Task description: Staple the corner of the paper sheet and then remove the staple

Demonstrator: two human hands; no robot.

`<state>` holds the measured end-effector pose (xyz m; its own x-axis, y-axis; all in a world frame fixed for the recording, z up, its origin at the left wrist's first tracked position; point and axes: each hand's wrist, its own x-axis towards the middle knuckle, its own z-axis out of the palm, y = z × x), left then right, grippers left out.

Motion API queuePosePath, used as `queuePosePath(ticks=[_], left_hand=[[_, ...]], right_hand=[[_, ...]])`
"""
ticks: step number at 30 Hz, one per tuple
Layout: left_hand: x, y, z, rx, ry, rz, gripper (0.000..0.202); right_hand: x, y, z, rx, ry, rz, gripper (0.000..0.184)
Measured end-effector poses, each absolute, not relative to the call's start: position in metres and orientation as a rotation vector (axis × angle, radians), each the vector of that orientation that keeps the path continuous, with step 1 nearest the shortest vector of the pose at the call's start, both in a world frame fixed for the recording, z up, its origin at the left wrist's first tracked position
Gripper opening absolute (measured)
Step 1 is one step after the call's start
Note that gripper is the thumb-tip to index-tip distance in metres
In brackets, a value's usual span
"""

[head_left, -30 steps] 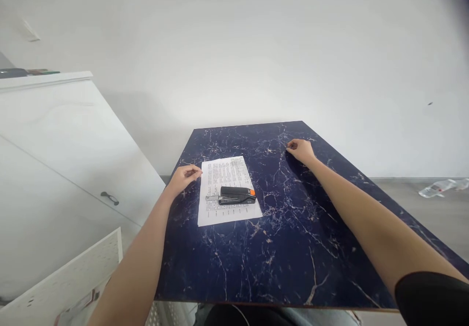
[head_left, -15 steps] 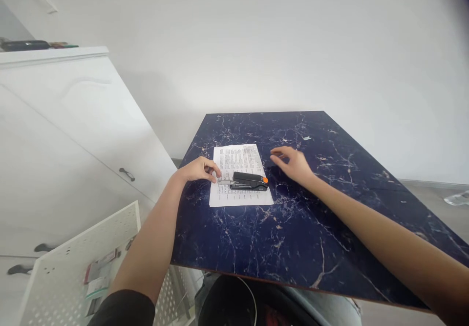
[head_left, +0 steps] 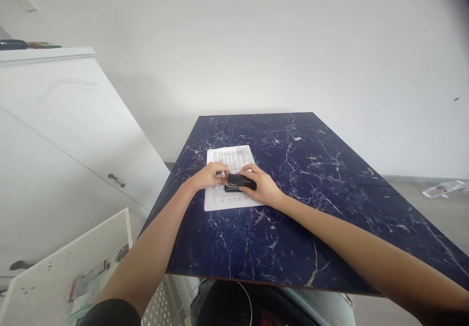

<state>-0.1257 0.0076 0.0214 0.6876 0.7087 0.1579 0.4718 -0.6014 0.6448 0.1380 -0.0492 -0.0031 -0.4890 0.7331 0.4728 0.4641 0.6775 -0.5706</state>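
Note:
A black stapler [head_left: 240,181] lies on printed paper sheets [head_left: 220,202], its length running left to right. My right hand [head_left: 264,186] is closed around its right end, thumb on the near side and fingers on the far side, covering the orange part. At the other end, my left hand [head_left: 210,175] has its thumb and fingers bent against the stapler's left tip. Those fingertips partly hide the tip, and no extended metal tray shows past it. Under both hands, the paper lies flat.
The dark blue marbled table [head_left: 293,248] stands against a white wall. A tiny pale scrap [head_left: 297,139] lies toward its back. To the left are a white cabinet [head_left: 73,120] and a perforated cream basket [head_left: 117,223] holding packets. A clear plastic item [head_left: 443,189] lies on the floor at right.
My right hand has moved left from the bare table onto the stapler and gripped it. My left hand has shifted right with its fingertips, and the metal tray that stuck out is no longer visible.

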Motion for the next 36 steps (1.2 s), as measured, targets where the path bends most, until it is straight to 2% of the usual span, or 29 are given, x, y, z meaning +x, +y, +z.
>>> queuePosePath(ticks=[5, 13, 19, 23, 27, 36], left_hand=[[-0.114, 0.004, 0.018, 2.306, 0.872, 0.600, 0.003], [-0.123, 0.014, 0.016, 2.284, 0.930, 0.601, 0.014], [-0.136, 0.029, 0.008, 2.439, 1.428, 0.888, 0.027], [-0.137, 0.038, -0.006, 2.510, 1.702, 0.705, 0.038], [-0.138, 0.041, -0.014, 2.484, 1.809, 0.536, 0.048], [-0.136, 0.036, -0.004, 2.499, 1.677, 0.687, 0.041]], right_hand=[[0.140, -0.050, -0.005, -0.939, -2.158, 0.462, 0.040], [0.139, -0.052, -0.007, -0.938, -2.128, 0.383, 0.037], [0.134, -0.060, -0.005, -0.916, -2.205, 0.154, 0.036], [0.132, -0.060, -0.007, -0.894, -2.255, 0.062, 0.037], [0.132, -0.063, -0.006, -0.915, -2.268, 0.105, 0.036], [0.116, -0.099, -0.001, -0.726, -2.409, 0.228, 0.037]])
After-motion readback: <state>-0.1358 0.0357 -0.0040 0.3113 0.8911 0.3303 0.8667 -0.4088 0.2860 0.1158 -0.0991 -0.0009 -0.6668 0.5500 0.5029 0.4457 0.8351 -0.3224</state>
